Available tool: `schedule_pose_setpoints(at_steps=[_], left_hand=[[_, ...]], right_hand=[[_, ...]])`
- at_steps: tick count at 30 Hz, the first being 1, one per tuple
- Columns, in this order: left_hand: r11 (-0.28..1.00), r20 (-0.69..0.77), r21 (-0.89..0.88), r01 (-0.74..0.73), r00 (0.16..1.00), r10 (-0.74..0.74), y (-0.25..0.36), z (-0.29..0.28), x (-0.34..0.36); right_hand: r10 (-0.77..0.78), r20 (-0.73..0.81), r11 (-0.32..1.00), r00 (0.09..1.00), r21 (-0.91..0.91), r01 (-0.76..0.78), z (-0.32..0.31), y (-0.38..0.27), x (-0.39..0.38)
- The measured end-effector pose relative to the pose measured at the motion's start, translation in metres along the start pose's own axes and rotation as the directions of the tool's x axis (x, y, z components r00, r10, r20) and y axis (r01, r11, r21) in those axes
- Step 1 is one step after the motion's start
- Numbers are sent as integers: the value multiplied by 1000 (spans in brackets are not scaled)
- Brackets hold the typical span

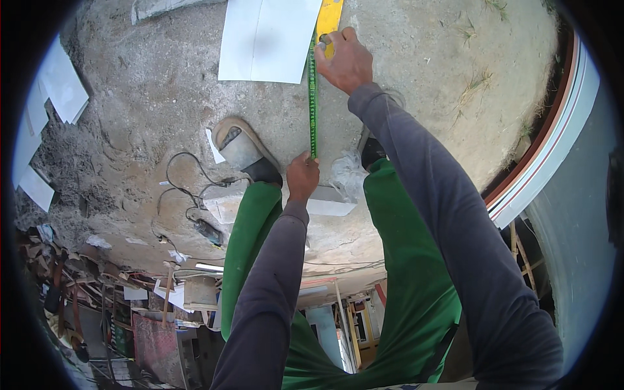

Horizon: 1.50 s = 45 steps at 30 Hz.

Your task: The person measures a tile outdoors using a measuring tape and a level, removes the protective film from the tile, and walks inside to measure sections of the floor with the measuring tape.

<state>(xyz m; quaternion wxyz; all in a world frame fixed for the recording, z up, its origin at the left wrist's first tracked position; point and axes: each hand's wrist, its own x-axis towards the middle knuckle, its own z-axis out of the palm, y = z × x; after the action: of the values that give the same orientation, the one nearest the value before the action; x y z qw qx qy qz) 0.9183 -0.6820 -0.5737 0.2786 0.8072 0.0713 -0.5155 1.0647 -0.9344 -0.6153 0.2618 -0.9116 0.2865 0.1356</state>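
A green tape measure (312, 104) is stretched in a straight line over the dusty ground between my two hands. My left hand (303, 177) is closed around its near end, between my feet. Further off, my right hand (348, 60) has its fingers curled together at the near end of a yellow bar (330, 14), with the tape's green strip passing by the thumb. What exactly those fingers grip is hidden. Left of the tape lies a flat white sheet (266, 42), its right edge against the bar and tape.
A crumpled clear plastic bag (348, 174) and a pale block (331, 203) lie by my feet. A corded power tool (208, 231) sits to the left with its cable looped. White offcuts (64, 91) lie at far left. A curved pale edge (543, 162) borders the right side.
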Motion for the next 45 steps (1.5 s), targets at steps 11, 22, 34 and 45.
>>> schedule_pose_setpoints(at_steps=[11, 22, 34, 45], left_hand=[[999, 37, 17, 40, 998, -41, -15, -12, -21], [997, -72, -22, 76, 994, -77, 10, 15, -71], [998, -51, -8, 67, 996, -67, -2, 3, -64], [997, 96, -33, 75, 993, -71, -7, 36, -217]], right_hand=[[186, -76, 955, 980, 250, -162, 20, 1, -4], [476, -38, 701, 879, 620, -353, 12, 32, 13], [303, 206, 918, 930, 199, -344, 7, 45, 36], [379, 261, 926, 888, -117, -360, -123, 127, -63]])
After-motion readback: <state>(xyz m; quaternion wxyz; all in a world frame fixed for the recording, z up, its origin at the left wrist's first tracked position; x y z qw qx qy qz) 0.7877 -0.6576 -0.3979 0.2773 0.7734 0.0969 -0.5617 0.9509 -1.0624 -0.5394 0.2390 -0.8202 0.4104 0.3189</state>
